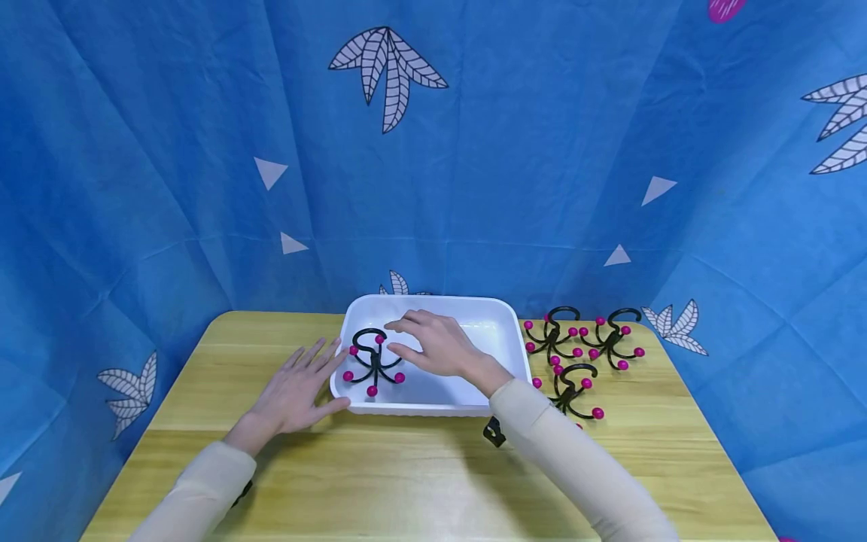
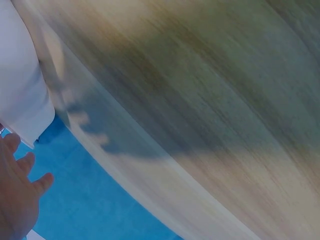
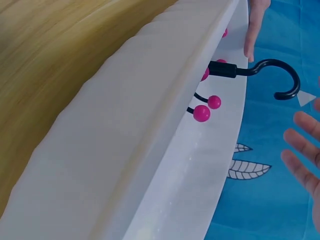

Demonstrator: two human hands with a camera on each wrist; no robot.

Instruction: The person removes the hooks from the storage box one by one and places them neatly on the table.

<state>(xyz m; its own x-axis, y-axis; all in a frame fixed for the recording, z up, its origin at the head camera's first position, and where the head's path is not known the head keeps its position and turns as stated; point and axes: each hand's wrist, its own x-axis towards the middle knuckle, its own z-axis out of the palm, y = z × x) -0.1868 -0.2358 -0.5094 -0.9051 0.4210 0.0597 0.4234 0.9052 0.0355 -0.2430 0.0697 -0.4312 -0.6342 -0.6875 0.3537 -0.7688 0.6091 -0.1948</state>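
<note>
Inside a white tray (image 1: 440, 388), toward its left end, stands a black hook hanger (image 1: 375, 365) with curved arms tipped by pink balls. My right hand (image 1: 436, 342) is over the tray just right of that hanger, thumb and fingers spread and holding nothing. In the right wrist view, the hanger's black hook (image 3: 295, 77) rises above the rim, with the fingers apart from it. My left hand (image 1: 298, 388) lies at the tray's left edge, fingers extended, fingertips at the rim. The left wrist view shows only part of that hand (image 2: 20, 195).
Three more black hangers with pink balls are on the wooden table (image 1: 420, 474) right of the tray: one back left (image 1: 553, 336), one back right (image 1: 612, 340), one nearer (image 1: 567, 394), partly behind the right sleeve. A blue patterned curtain (image 1: 447, 188) hangs behind the table and at its sides.
</note>
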